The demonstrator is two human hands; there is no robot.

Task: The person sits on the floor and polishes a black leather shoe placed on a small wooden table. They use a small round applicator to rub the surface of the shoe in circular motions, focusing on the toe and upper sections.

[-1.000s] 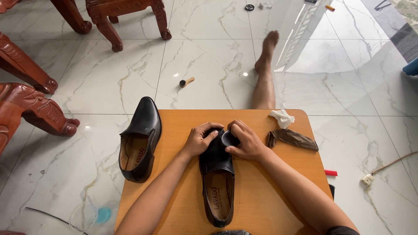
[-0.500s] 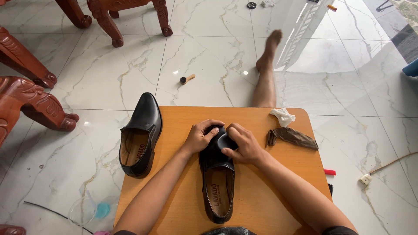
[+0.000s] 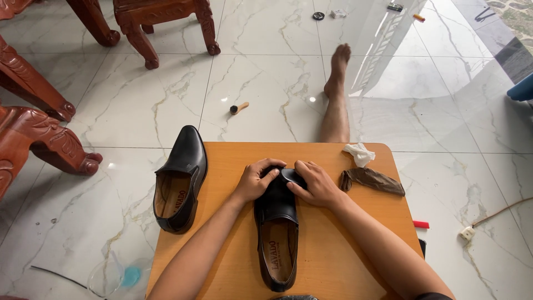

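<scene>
A black leather dress shoe (image 3: 277, 233) lies on a small orange wooden table (image 3: 333, 261), toe pointing away from me. My left hand (image 3: 254, 180) grips the left side of its toe. My right hand (image 3: 316, 185) presses a small dark pad (image 3: 291, 175) onto the top of the toe. The matching black shoe (image 3: 180, 178) rests at the table's left edge, partly over the floor.
A crumpled white cloth (image 3: 359, 153) and a brown rag (image 3: 373, 180) lie at the table's right. A small brush (image 3: 238, 108) sits on the marble floor beyond. My bare leg (image 3: 336, 94) stretches ahead. Carved red wooden furniture legs (image 3: 47, 139) stand at left. A red object (image 3: 421, 224) and a cable (image 3: 494, 214) lie at right.
My right hand has slid the dark pad forward and flatter over the shoe's toe. The left hand keeps its grip. The view has shifted slightly.
</scene>
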